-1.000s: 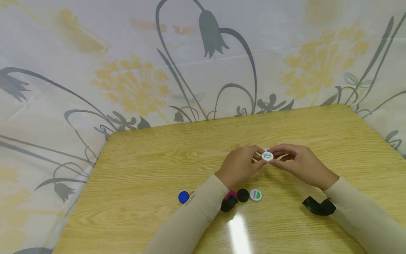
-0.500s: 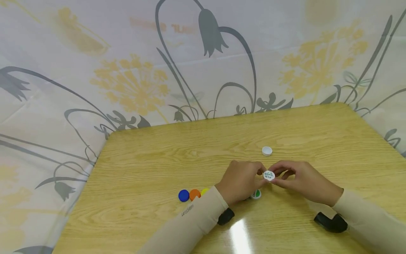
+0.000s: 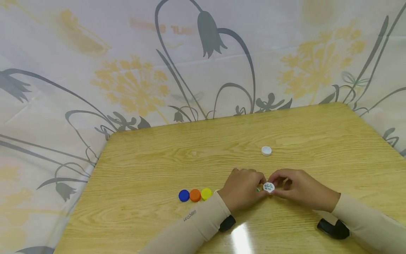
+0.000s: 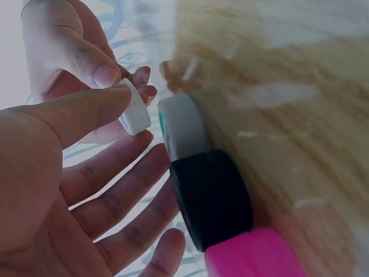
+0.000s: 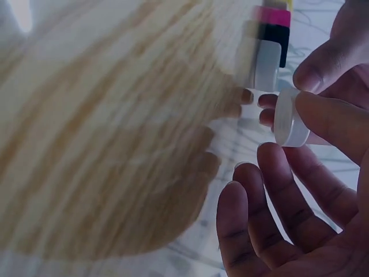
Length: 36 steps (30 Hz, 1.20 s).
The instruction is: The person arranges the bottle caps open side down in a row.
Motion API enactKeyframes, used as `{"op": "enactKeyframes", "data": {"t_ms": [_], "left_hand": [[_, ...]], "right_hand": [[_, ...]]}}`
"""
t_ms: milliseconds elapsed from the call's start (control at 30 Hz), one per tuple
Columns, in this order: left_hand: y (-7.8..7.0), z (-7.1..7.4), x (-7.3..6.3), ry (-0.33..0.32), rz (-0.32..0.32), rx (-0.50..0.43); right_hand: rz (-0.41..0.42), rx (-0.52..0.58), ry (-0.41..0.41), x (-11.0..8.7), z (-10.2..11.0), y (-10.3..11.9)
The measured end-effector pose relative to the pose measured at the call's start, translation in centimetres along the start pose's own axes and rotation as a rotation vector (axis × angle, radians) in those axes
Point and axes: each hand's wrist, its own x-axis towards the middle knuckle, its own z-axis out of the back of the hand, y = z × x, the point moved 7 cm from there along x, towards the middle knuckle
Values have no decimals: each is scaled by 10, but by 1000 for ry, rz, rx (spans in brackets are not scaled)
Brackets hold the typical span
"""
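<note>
A small white bottle cap [image 3: 269,187] with dark print on top is held just over the table, at the right end of a row of caps. My left hand [image 3: 242,188] pinches it from the left, thumb on its edge. From the right, my right hand [image 3: 299,188] pinches the same cap between thumb and forefinger. Close by in the left wrist view stand a white cap with a green mark [image 4: 183,127], a black cap [image 4: 210,199] and a pink cap [image 4: 253,257]. In the head view my left hand hides most of these.
Further left, the row shows a blue cap [image 3: 184,195], an orange cap [image 3: 195,195] and a yellow cap [image 3: 206,193]. Another white cap [image 3: 266,151] lies hollow side up behind my hands. A patterned cloth [image 3: 190,70] rises behind the wooden table [image 3: 152,158].
Both hands have brought the printed white cap toward me, down to the row's right end. The hollow-side-up white cap behind, earlier mostly covered, now shows fully.
</note>
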Motion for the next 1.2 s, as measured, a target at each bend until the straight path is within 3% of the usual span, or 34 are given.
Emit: {"op": "enactKeyframes", "data": {"t_ms": [167,433,900,1200], "left_hand": [[-2,-4,-1,16,0,29],[-3,-8,-3,32,1,94],[-9,-13,-2,26,-11,312],[-10,-13,-3,19,-17,326]], "right_hand": [[-48,7,42,-1,-3,-5],[-49,11,74,0,-9,-6],[-96,-72,95,4,-11,-8],[-96,-78,93,3,-12,-8]]}}
